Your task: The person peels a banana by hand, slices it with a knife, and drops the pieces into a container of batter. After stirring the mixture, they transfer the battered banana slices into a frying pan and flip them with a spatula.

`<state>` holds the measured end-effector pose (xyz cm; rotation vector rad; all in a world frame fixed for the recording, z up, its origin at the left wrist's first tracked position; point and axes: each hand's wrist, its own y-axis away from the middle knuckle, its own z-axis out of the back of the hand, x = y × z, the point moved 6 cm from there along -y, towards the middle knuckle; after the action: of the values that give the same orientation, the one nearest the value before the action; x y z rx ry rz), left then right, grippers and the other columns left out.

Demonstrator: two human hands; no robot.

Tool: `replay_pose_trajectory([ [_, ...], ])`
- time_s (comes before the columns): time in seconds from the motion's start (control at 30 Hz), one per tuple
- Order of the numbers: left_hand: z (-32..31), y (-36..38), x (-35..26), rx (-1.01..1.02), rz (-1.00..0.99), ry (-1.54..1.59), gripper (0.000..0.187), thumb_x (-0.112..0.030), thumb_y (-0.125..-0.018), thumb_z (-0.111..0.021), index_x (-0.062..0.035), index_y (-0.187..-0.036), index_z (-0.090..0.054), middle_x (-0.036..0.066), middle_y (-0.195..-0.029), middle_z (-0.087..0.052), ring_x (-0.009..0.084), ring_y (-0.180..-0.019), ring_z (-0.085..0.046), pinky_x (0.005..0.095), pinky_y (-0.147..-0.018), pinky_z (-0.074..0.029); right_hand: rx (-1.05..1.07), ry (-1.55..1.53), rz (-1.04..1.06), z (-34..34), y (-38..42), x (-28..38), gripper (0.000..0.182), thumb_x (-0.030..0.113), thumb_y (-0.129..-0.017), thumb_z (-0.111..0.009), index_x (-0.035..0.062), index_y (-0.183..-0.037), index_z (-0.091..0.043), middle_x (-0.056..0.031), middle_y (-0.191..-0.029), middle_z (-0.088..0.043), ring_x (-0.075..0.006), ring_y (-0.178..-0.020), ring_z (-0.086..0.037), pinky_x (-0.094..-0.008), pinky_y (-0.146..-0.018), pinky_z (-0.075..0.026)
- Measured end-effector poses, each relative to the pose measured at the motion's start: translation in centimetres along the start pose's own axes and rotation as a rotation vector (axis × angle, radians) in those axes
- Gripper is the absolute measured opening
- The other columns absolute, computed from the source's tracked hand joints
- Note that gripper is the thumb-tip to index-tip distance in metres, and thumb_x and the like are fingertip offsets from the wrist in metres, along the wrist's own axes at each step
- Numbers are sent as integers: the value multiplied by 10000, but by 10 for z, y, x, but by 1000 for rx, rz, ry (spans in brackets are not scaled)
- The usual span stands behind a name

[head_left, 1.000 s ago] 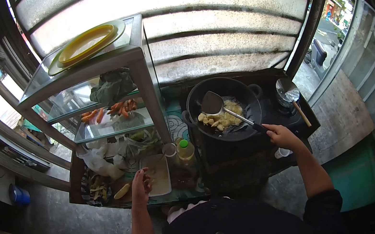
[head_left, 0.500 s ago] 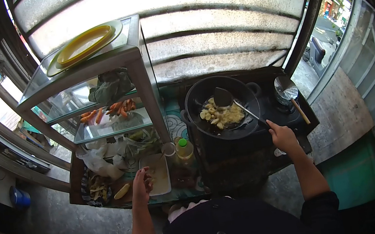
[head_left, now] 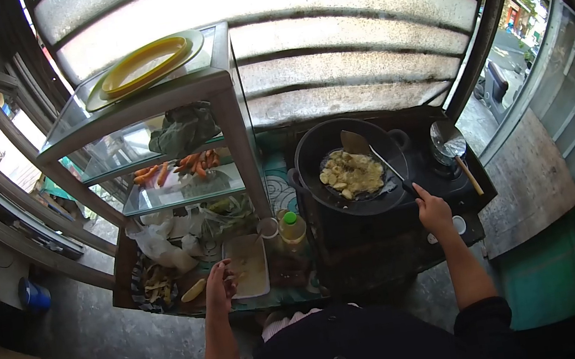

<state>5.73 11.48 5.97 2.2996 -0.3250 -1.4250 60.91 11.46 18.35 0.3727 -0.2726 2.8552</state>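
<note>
My right hand [head_left: 434, 212] is wrapped round the dark handle of a spatula [head_left: 392, 170]. Its broad metal blade rests at the far side of a large black wok [head_left: 316, 194], just behind pale yellow pieces of food [head_left: 350, 173] frying in oil. Loosely curled and holding nothing I can see, my left hand [head_left: 220, 286] hovers by the left edge of a white rectangular tub [head_left: 259, 288] with pale batter in it. A peeled banana [head_left: 193, 291] lies just left of that hand.
A glass display case [head_left: 225, 85] with orange carrots [head_left: 198, 164] stands at left. A green-capped bottle [head_left: 293, 229] and a cup [head_left: 268, 228] are beside the tub. Peels [head_left: 157, 284] lie at far left. Right of the wok, a wooden-handled strainer [head_left: 471, 176] sits on the stove.
The spatula blade has tilted and shifted to the far side of the wok, away from the food. My left hand stays beside the tub. The whole view has shifted slightly.
</note>
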Motion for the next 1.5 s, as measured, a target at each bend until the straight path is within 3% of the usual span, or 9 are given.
replay_pose_trajectory([
  [0.37, 7, 1, -3, -23, -1, 6, 248, -286, -962, -490, -114, -1133, -534, 4, -788, -543, 80, -487, -501, 183, -358, -281, 42, 135, 46, 16, 12, 8, 431, 182, -883, -535, 236, -1310, -520, -168, -815, -649, -384, -751, -628, -475, -668, -492],
  [0.57, 4, 2, -6, -9, 6, -13, 246, -281, -962, -488, -109, -1131, -536, 8, -791, -536, 81, -496, -502, 182, -374, -279, -9, -146, 39, 18, 9, -8, 425, 154, -859, -556, 206, -1281, -547, -198, -906, -650, -400, -824, -620, -477, -702, -481],
  [0.87, 0, -2, -8, 14, 2, -50, 251, -292, -960, -491, -110, -1125, -542, 6, -797, -536, 79, -517, -502, 179, -390, -295, -126, 148, 131, -39, 5, 10, 458, 149, -881, -547, 295, -1314, -512, -111, -797, -530, -320, -682, -607, -428, -625, -500],
  [1.27, 74, 4, 2, -214, -52, -203, 216, -304, -949, -497, -143, -1068, -579, -40, -775, -560, 54, -577, -510, 183, -416, -322, -30, 94, 37, -66, 23, 19, 550, 136, -843, -580, 257, -1364, -455, -105, -948, -531, -308, -860, -594, -455, -703, -487],
  [1.33, 89, 4, -5, -248, -39, -181, 213, -283, -943, -513, -129, -1070, -589, -30, -796, -575, 56, -576, -514, 193, -439, -358, -18, 142, 19, -60, 28, 35, 542, 156, -831, -600, 225, -1354, -473, -82, -983, -543, -287, -940, -568, -447, -785, -448],
  [1.4, 113, -7, -17, -302, -213, -306, 225, -264, -935, -535, -109, -1086, -597, -14, -830, -591, 60, -615, -525, 205, -502, -400, -405, 268, 187, -42, 39, 59, 506, 158, -830, -602, 196, -1326, -507, -68, -982, -540, -283, -956, -537, -435, -845, -397],
  [1.43, 126, -10, -24, -332, -272, -402, 245, -235, -907, -574, -69, -1084, -610, 32, -890, -620, 116, -718, -585, 251, -634, -466, -434, 162, 196, -32, 45, 79, 410, 145, -824, -609, 152, -1233, -585, -62, -976, -540, -278, -929, -519, -418, -861, -362],
  [1.47, 140, -13, -25, -344, -270, -392, 245, -235, -907, -574, -69, -1084, -610, 32, -890, -620, 116, -718, -585, 251, -634, -466, -431, 162, 211, -30, 52, 98, 410, 145, -824, -609, 152, -1233, -585, -62, -976, -540, -278, -929, -519, -418, -861, -362],
  [1.5, 148, -13, -34, -365, -341, -641, 254, -227, -892, -585, -55, -1077, -614, 63, -922, -628, 161, -792, -604, 286, -696, -476, -408, 43, 276, -30, 63, 118, 364, 129, -818, -613, 141, -1182, -612, -65, -963, -542, -276, -911, -518, -418, -844, -368],
])
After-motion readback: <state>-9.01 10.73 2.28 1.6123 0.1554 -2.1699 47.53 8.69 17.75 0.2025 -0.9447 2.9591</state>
